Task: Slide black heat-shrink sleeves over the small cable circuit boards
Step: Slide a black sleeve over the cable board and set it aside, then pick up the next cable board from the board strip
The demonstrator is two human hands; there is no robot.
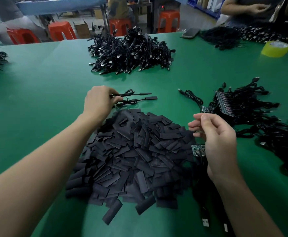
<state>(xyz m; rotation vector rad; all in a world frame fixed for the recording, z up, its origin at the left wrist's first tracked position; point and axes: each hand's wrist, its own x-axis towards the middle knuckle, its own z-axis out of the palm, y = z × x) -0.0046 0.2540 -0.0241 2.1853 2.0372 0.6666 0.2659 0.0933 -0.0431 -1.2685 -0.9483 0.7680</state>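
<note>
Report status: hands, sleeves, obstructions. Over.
Left hand pinches two sleeved cables. Right hand pinches something small, likely a circuit board. Sleeve pile between hands. Nothing in the way.

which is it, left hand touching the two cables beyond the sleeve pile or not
Touching: the head view shows the left hand pinching the cables at their near ends.

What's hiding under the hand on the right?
A small green circuit board pokes out from under the right hand, at the edge of the black sleeve pile. The hand covers the rest of it, so whether the fingers hold it cannot be seen.
</note>
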